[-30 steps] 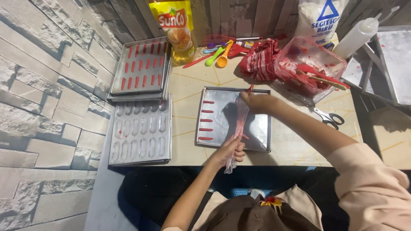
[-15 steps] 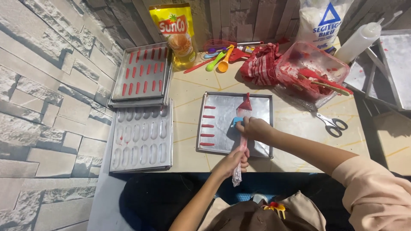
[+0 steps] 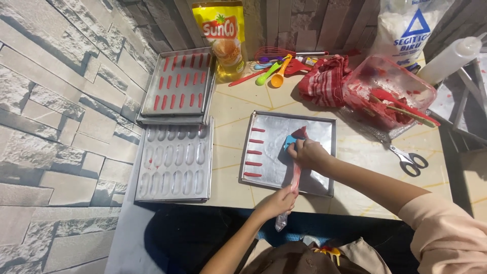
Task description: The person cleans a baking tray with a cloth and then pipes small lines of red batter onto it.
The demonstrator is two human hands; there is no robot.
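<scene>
Red batter fills the long clear piping bag (image 3: 296, 172), which lies stretched over the near edge of the flat tray (image 3: 319, 127). The left hand (image 3: 278, 202) is closed around the bag's near end, just off the tray's near rim, with the bag's tail hanging past it. The right hand (image 3: 308, 152) is curled down on the bag over the middle of the tray, pressing a small blue scraper (image 3: 289, 141) against it; the batter bunches up beyond the fingers. Five short red strips (image 3: 254, 152) lie in a column along the tray's left side.

Left of the tray sits a moulded pan (image 3: 175, 165) with empty oval hollows, and beyond that a second pan (image 3: 180, 83) lined with red strips. Right of the tray lie scissors (image 3: 408, 160). Farther back are a red-smeared clear tub (image 3: 388, 91) with spatulas, a striped red cloth (image 3: 324, 81), coloured spoons (image 3: 274, 73), an oil pouch (image 3: 223, 40), a flour bag (image 3: 406, 28) and a squeeze bottle (image 3: 449, 58).

All rest on a pale tiled table (image 3: 233, 109), beside a grey stone wall (image 3: 61, 101).
</scene>
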